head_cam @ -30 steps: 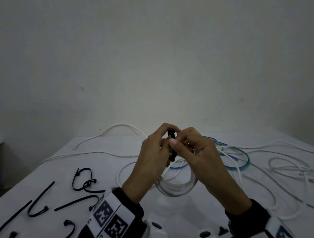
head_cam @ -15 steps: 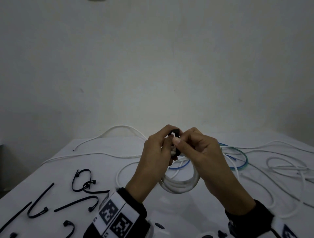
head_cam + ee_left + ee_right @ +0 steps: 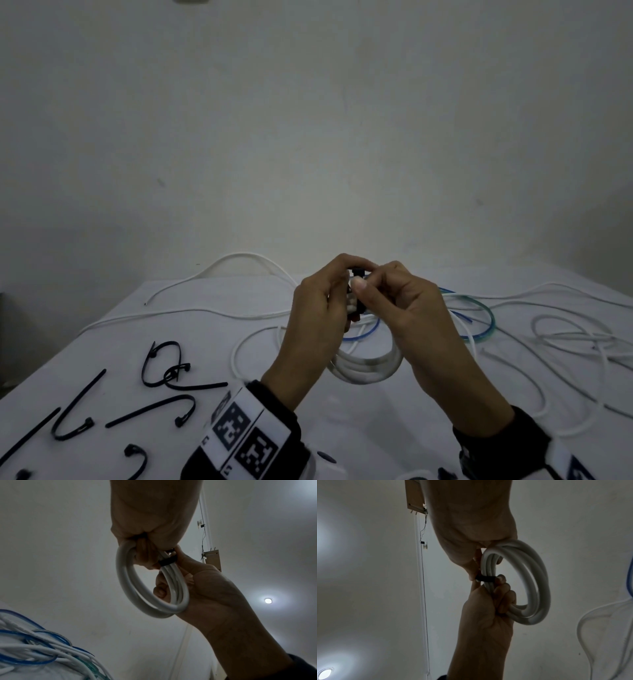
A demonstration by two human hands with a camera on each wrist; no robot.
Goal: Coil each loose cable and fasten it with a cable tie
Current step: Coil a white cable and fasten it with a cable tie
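A white cable coil (image 3: 364, 371) hangs below my two hands, held above the table. My left hand (image 3: 342, 282) grips the gathered strands of the coil (image 3: 532, 588), its fingers curled round them. A black cable tie (image 3: 357, 274) wraps these strands as a band (image 3: 168, 561) (image 3: 485, 578). My right hand (image 3: 368, 284) pinches the tie at the top of the bundle, thumb and fingertips against it. The tie's head and tail are mostly hidden by the fingers.
Several loose black cable ties (image 3: 164, 368) lie on the white table (image 3: 239, 294) at the left. Loose white cables (image 3: 565, 330), a blue cable (image 3: 364, 334) and a teal cable (image 3: 488, 325) sprawl behind and right of my hands.
A second ago the tie stood as a straight strip between my fingers; now it sits as a band round the coil's strands. Both hands stay pressed together.
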